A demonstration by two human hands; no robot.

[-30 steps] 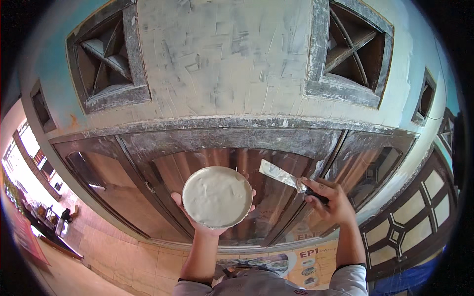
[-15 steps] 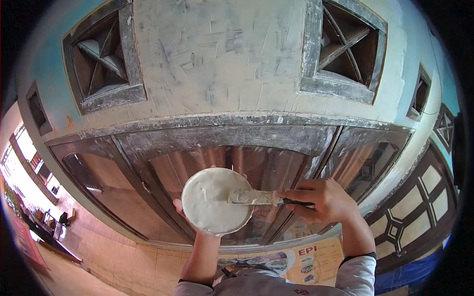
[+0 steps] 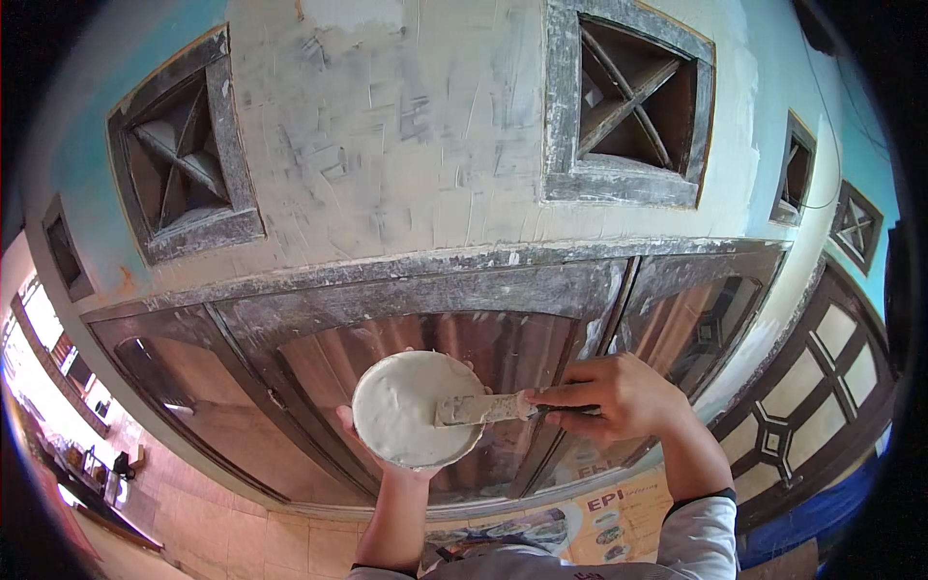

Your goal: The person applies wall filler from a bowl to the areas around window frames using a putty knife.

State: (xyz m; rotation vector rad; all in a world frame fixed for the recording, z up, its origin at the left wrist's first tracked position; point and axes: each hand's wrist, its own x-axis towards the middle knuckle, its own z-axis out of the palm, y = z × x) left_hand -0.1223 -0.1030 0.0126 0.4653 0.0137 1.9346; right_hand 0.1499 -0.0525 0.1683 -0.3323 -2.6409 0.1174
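Note:
A round, shallow container (image 3: 357, 426) full of smooth white putty (image 3: 394, 411) rests on my left hand (image 3: 414, 474). That hand supports it from below, with the thumb at its left side and most of the fingers hidden underneath. My right hand (image 3: 621, 394) is closed round the handle of a putty knife (image 3: 483, 409). The knife's smeared, flat blade reaches left over the container, its end lying at the putty's surface. Whether the blade presses into the putty, I cannot tell.
Ahead rises a wall (image 3: 406, 135) with patchy pale coating and grey streaks. Two wooden vents, a left one (image 3: 184, 159) and a right one (image 3: 628, 101), flank it. Below are glazed wooden panels (image 3: 425, 290). A printed banner (image 3: 619, 522) lies below my right arm, near blue sheeting (image 3: 807, 522).
The view has shifted, so the wall and vents sit further left. The container and putty knife appear slightly lower; the blade still lies over the putty. Both hands keep their holds.

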